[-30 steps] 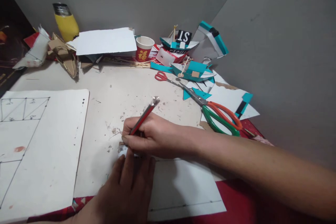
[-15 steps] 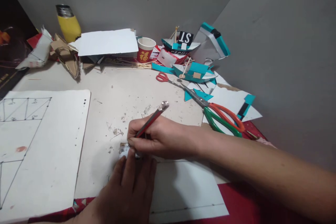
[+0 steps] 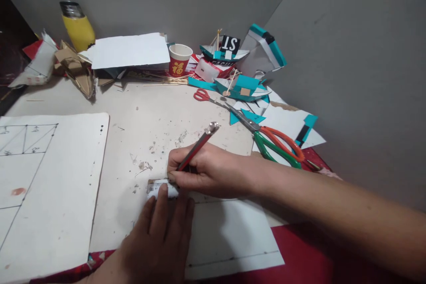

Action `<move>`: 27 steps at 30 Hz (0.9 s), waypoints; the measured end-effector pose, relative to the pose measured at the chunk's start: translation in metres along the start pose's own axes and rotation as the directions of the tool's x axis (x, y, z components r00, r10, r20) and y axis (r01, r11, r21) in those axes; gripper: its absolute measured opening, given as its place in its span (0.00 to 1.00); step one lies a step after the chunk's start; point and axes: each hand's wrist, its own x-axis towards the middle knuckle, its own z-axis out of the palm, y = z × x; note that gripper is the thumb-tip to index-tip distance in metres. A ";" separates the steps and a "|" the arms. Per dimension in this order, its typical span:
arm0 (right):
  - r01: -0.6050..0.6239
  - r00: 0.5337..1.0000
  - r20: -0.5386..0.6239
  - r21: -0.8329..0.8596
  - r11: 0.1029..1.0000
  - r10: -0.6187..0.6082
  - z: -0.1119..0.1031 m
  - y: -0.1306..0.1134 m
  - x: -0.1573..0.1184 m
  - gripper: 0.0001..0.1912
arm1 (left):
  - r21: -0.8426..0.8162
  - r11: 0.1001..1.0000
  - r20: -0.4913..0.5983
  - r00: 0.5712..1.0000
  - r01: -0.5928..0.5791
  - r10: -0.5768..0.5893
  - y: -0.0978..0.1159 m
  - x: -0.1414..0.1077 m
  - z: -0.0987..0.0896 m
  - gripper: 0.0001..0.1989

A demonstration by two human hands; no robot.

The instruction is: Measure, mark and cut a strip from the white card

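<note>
Pencil (image 3: pixel 197 148) in right hand (image 3: pixel 208 171): leaning, blunt end up and to the right, lower end lost behind the fingers. Right hand closed about it, thumb and fingertips pinched low down, remaining fingers curled in.

Left hand (image 3: pixel 163 235) nearer than pencil and a little left of it. Back up, fingers stretched out with small gaps, grasping nothing that shows. Longest fingertip rests on strip (image 3: pixel 155 188), white with brownish end and edge, lying just left of pencil's lower end. Most of strip covered; cannot tell whether it overlaps sheet (image 3: pixel 233 230).

Sheet lies nearer than pencil and to its right, white, partly beneath left hand; dark line ruled along both near and far sides.

Drawing (image 3: pixel 71 191) well left of pencil: straight lines, dots, triangles, reddish smudge. Surface (image 3: pixel 149 115) speckled with scraps left of pencil.

Shears (image 3: pixel 255 127), orange and green handles, beyond pencil and right. Teal boat (image 3: pixel 244 91) farther beyond, also right. Cup (image 3: pixel 179 62), red and white, well beyond pencil, slightly left.
</note>
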 end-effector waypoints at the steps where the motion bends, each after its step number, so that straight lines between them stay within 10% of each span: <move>1: -0.007 1.000 0.002 0.000 1.000 0.007 0.000 0.000 -0.001 0.10 | -0.003 1.000 0.004 1.000 0.007 -0.007 0.000 0.000 0.000 0.34; 27: -0.018 0.998 -0.063 -0.079 0.997 0.013 -0.002 0.007 -0.024 0.10 | 0.017 1.000 -0.026 1.000 -0.007 0.007 0.002 -0.002 0.002 0.36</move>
